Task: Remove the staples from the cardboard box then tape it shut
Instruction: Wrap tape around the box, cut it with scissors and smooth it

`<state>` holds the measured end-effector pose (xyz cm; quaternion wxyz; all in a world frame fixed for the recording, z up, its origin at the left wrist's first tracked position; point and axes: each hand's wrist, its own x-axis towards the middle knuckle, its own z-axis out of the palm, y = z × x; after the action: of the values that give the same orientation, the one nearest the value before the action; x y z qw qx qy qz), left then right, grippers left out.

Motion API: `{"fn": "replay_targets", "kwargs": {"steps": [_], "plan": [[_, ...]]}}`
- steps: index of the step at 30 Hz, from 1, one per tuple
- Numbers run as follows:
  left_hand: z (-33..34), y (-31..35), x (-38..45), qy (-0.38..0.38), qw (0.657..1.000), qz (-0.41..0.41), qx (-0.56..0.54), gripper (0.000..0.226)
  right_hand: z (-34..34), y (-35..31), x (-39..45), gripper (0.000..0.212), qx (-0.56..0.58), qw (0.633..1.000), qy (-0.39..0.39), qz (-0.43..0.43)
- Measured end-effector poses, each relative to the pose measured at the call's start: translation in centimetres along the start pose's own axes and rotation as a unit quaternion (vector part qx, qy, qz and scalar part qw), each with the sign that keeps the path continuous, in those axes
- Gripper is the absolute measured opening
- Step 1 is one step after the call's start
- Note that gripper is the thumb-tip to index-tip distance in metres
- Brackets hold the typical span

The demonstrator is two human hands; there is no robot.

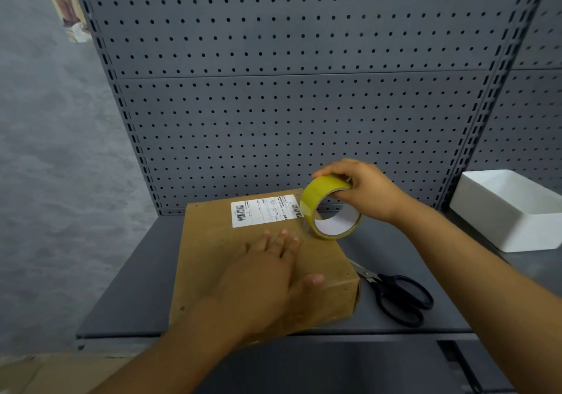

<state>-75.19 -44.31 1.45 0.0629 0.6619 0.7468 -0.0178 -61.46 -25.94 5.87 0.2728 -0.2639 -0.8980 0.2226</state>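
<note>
The left hand (267, 275) lay palm-down, its fingers (284, 241) straight and spread, thumb out to the right, forearm reaching in from the lower left. The right hand (362, 191) was raised beyond those fingers, curled in a grip, its forearm stretching from the right.

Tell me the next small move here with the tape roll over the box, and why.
Probably draw the tape roll further across the cardboard box toward the far edge. The right hand grips the roll just above the box top, a clear strip seems to run from it toward the left hand, which presses flat on the top, and the scissors lie unused beside the box.
</note>
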Motion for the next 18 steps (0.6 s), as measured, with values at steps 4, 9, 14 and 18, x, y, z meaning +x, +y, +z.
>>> {"fn": "replay_targets", "kwargs": {"steps": [4, 9, 14, 18], "plan": [[-3.4, -2.5, 2.2, 0.09, 0.976, 0.003, -0.2, 0.055, -0.3, 0.1, -0.3, 0.034, 0.016, 1.0, -0.011, 0.013], [-5.8, -3.3, 7.3, 0.039, 0.898, 0.066, -0.433, 0.05, 0.1, -0.3, -0.8, 0.041, 0.013, 1.0, -0.011, 0.027], [-5.4, -2.7, 10.0, 0.002, 0.87, 0.117, -0.479, 0.021, 0.5, -0.3, -1.6, 0.055, -0.002, 0.998, -0.016, 0.062], [-4.6, -2.7, 10.6, 0.004, 0.839, 0.119, -0.53, 0.02, 0.0, 0.2, -3.9, 0.078, 0.029, 0.992, -0.052, 0.114]]}}
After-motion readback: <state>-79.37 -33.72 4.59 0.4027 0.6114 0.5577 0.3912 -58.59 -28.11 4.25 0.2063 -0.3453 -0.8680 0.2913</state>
